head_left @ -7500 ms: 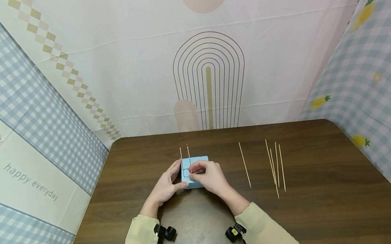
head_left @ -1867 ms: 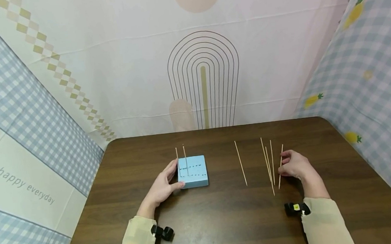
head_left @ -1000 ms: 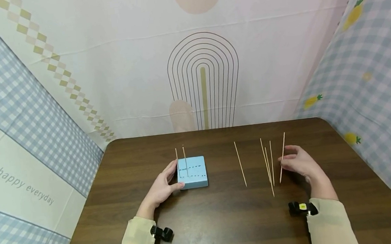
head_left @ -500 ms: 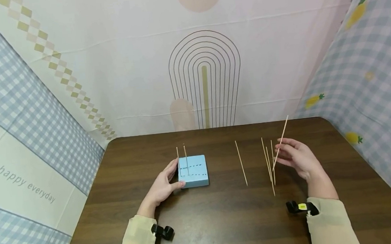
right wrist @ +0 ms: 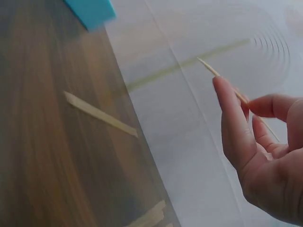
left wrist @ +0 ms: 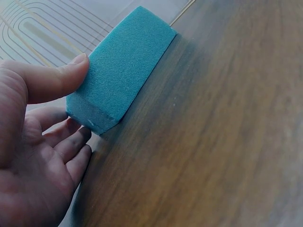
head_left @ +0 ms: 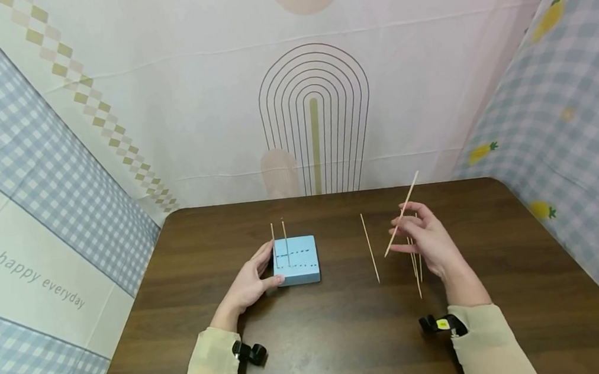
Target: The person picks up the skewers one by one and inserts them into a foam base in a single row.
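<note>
A light blue foam block (head_left: 300, 259) with rows of dark dots on top lies left of the table's middle. Two thin bamboo skewers (head_left: 286, 241) stand upright in its left part. My left hand (head_left: 250, 280) holds the block's left side, thumb (left wrist: 61, 80) on the near face and fingers behind the corner. Above the table to the right, my right hand (head_left: 427, 238) pinches one skewer (head_left: 406, 201), which tilts with its lower end toward the left. The right wrist view shows that skewer's pointed tip (right wrist: 207, 65) beyond the fingertips.
A single skewer (head_left: 370, 249) lies between the block and my right hand. Several more skewers (head_left: 418, 277) lie on the brown table (head_left: 345, 337), partly hidden behind that hand. A patterned cloth (head_left: 208, 118) hangs along the table's far edge.
Earlier my right hand was at the block, by the second upright skewer. It then picked up the rightmost skewer, raised and tilted it, and is now farther left. My left hand stayed on the block.
</note>
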Available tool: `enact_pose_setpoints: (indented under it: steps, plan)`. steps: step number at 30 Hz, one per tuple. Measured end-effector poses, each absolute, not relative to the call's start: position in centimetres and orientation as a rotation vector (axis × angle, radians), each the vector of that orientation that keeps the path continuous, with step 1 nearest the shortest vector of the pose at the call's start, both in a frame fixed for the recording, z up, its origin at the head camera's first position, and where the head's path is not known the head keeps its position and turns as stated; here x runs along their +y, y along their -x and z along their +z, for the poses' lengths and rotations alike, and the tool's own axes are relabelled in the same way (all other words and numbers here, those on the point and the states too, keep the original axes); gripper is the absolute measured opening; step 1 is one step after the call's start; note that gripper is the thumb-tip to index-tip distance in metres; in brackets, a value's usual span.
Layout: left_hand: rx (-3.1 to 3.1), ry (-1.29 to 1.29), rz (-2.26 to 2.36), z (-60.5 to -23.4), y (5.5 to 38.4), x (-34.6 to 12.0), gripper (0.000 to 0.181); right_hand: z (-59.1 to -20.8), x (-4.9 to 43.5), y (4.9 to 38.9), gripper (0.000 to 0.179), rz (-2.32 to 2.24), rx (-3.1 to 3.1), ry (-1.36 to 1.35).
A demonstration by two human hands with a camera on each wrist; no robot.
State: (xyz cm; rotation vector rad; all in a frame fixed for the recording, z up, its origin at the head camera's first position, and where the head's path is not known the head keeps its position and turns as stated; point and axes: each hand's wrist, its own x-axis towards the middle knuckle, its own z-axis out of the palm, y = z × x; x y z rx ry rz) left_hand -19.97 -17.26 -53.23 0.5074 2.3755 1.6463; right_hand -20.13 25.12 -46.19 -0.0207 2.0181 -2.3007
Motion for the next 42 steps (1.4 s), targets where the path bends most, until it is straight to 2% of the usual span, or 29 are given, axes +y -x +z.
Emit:
enact_pose_setpoints:
  steps: [11,19,27,34,42]
  plan:
    - [2.375,-0.493,1.659,-53.2,19.9,-17.2,0.090,-46.5,15.9,18.9,0.020,-2.187,1.947,0.324]
    - [2.370,-0.474,1.671,-53.3,19.8,-17.2,0.090,-46.6,10.2,18.6,0.035,-2.377,1.959,0.318]
    - [2.384,-0.479,1.658,-53.3,19.9,-17.2,0.089,-47.9,6.9,18.7,0.056,-2.302,2.029,0.339]
    - [2.393,-0.470,1.652,-53.1,19.7,-17.4,0.089,-49.1,6.1,18.6,0.031,-2.247,2.040,0.378]
    - [2.381,-0.476,1.658,-52.9,19.8,-17.1,0.089,-49.8,5.8,18.6,0.026,-2.265,2.056,0.394]
